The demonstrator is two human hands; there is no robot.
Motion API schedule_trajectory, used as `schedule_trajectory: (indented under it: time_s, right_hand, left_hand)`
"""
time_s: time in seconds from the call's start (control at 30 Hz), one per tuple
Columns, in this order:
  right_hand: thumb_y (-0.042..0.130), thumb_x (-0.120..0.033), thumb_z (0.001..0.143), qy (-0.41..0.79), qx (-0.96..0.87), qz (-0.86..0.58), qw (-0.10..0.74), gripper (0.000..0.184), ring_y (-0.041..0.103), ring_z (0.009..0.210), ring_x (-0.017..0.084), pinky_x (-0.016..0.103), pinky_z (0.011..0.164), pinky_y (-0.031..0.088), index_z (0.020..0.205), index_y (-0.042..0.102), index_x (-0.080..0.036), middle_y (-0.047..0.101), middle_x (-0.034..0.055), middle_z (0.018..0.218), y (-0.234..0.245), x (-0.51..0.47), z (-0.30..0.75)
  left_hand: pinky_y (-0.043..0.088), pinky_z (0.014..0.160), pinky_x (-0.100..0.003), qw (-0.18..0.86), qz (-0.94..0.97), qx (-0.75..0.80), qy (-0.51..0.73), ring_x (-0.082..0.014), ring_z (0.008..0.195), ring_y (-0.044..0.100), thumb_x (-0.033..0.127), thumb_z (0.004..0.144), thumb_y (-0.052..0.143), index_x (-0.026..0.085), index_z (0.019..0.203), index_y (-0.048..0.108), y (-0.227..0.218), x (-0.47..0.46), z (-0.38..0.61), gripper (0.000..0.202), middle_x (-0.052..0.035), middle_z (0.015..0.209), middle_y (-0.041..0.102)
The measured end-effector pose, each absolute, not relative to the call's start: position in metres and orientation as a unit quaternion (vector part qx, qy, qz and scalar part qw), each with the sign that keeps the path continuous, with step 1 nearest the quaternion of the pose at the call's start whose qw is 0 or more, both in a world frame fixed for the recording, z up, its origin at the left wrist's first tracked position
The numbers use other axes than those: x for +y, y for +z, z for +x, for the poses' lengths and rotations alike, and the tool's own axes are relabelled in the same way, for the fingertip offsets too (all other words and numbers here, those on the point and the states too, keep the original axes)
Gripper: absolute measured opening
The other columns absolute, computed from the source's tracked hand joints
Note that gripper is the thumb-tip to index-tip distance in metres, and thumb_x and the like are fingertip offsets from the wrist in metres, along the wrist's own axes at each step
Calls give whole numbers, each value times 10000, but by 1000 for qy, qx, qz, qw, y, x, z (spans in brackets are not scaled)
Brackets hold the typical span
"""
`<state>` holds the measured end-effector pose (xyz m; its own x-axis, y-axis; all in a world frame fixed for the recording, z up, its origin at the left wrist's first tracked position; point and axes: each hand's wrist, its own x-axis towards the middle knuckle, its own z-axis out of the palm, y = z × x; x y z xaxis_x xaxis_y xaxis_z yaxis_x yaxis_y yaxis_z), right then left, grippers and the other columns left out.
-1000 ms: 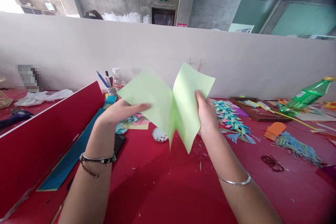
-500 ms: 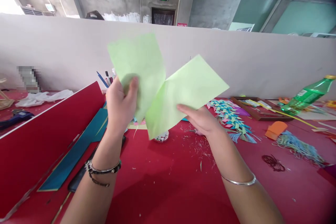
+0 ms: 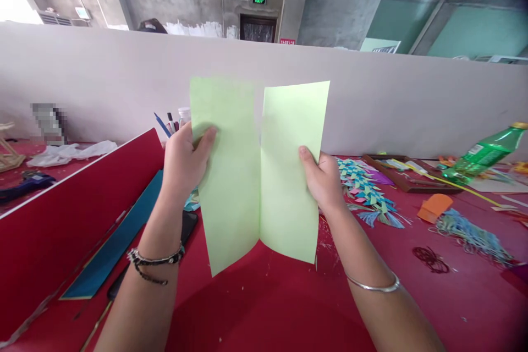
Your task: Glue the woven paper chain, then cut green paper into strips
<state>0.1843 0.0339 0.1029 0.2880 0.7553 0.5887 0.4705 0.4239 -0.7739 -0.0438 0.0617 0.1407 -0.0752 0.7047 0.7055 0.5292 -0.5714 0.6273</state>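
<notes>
A light green sheet of paper [image 3: 233, 176] is held upright above the table. A split runs down its middle from the top edge, and below that the two halves still join along a crease. My left hand [image 3: 187, 159] pinches the left half by its outer edge, thumb in front. On the right half, my right hand [image 3: 324, 179] grips the outer edge in the same way, its thumb lying on the paper. Fingers behind the sheet are mostly hidden.
A red divider board [image 3: 82, 209] and a blue strip [image 3: 119, 247] lie left, near a dark phone [image 3: 190, 225]. To the right are a woven paper piece [image 3: 365, 187], a wooden tray [image 3: 406, 184], a green bottle [image 3: 484, 154], orange paper [image 3: 435, 208], bluish threads [image 3: 472, 236] and dark red cord [image 3: 429, 259].
Both halves of the paper have swung from slanted and twisted to upright and side by side. My right hand has turned more upright; both hands keep hold of the sheet.
</notes>
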Motion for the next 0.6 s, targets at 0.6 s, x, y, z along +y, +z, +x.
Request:
schedule_trajectory:
  time_s: [0.6]
  right_hand:
    - [527,-566,694,237,-413,-520,709,450,626,788,224,310,601,488,881,629,-169,673,82,914,91,47,194]
  left_hand:
    - [508,692,-293,440,741,385,331,-217,809,619,315,595,654,195,850,668,128,67,-61,282,-36,840,679]
